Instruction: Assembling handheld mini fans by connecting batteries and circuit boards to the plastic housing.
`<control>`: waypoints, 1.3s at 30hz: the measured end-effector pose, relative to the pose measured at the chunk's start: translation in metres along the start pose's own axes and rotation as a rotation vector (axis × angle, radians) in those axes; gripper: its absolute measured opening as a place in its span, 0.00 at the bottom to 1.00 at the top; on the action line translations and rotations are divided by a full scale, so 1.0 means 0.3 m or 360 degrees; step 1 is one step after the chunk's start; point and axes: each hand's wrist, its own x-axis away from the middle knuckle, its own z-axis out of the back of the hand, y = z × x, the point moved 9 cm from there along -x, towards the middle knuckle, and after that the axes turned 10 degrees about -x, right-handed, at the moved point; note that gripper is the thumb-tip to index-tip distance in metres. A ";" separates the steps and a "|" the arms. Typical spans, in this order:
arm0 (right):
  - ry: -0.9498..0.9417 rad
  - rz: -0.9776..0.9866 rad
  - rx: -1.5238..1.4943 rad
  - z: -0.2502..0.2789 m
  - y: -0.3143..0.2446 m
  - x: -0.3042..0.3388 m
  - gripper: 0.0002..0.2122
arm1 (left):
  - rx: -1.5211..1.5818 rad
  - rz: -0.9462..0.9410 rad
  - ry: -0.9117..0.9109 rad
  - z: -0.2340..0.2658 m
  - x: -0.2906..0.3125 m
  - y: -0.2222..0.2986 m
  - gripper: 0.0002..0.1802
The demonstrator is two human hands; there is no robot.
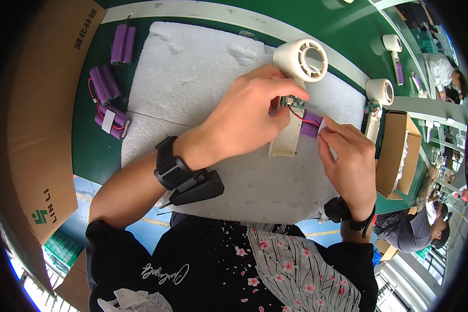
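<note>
A cream handheld fan [300, 60] lies on the foam sheet, its round head away from me and its handle shell [284, 142] opened up. My left hand [247, 114] is closed around the fan's neck, thumb and fingers at the green circuit board [295, 102]. A purple battery pack [310, 124] sits beside the handle, joined by a red wire to the board. At the pack's right end, my right hand [349, 158] pinches a small white strip [322, 126] between thumb and fingers. My fingertips hide part of that strip and of the board.
White foam sheet [187, 62] covers the green table [91, 151]. Several purple battery packs [105, 84] lie at left beside a tall cardboard box [41, 130]. On the right are another opened fan [380, 92] and a small carton [392, 156]. Co-workers [411, 234] sit further right.
</note>
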 end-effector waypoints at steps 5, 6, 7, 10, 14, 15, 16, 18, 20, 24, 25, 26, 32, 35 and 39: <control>0.0057 -0.0088 0.0105 -0.016 -0.016 -0.004 0.05 | 0.0025 0.0018 -0.0005 0.000 -0.001 -0.003 0.17; 0.0087 -0.0108 0.0137 -0.014 -0.014 -0.003 0.05 | 0.0036 0.0030 -0.0009 -0.002 -0.002 -0.005 0.17; 0.0087 -0.0105 0.0138 -0.014 -0.011 -0.002 0.05 | 0.0036 0.0029 -0.0006 0.000 -0.002 -0.005 0.17; 0.0066 -0.0299 -0.0101 -0.010 0.051 0.011 0.06 | 0.0059 0.0011 0.0001 0.001 -0.006 -0.005 0.16; 0.0074 -0.0615 -0.0547 -0.004 0.140 0.025 0.05 | 0.0066 0.0020 0.0018 -0.001 -0.002 -0.013 0.16; 0.0070 -0.0608 -0.0552 0.005 0.151 0.028 0.05 | 0.0061 0.0025 0.0024 0.001 0.001 -0.016 0.16; 0.0104 -0.0625 -0.0612 0.020 0.169 0.035 0.05 | 0.0067 0.0026 0.0025 0.004 0.005 -0.019 0.16; 0.0182 -0.0679 -0.0709 0.077 0.224 0.070 0.03 | 0.0102 0.0013 0.0013 0.000 -0.001 -0.016 0.16; 0.0472 -0.0839 -0.0761 0.205 0.359 0.167 0.04 | 0.0098 0.0027 0.0018 0.020 0.006 -0.014 0.15; 0.0667 -0.1389 -0.0131 0.428 0.521 0.345 0.08 | 0.0129 0.0031 -0.0025 0.009 -0.005 -0.006 0.16; 0.0642 -0.1516 0.0057 0.442 0.527 0.366 0.09 | 0.0128 0.0044 -0.0048 0.006 -0.005 -0.008 0.16; 0.0617 -0.1643 0.0247 0.459 0.532 0.384 0.09 | 0.0126 0.0054 -0.0074 0.002 -0.009 -0.007 0.16; 0.0012 -0.0214 -0.0350 0.016 0.085 -0.013 0.23 | 0.0108 0.0053 -0.0146 0.005 0.002 -0.019 0.20; -0.0003 -0.0204 -0.0506 -0.053 0.125 -0.021 0.24 | 0.0141 0.0115 -0.0067 0.009 -0.012 -0.029 0.19; -0.0201 -0.0236 -0.0836 -0.063 0.139 -0.006 0.23 | 0.0054 0.0041 -0.0050 0.009 -0.020 -0.016 0.20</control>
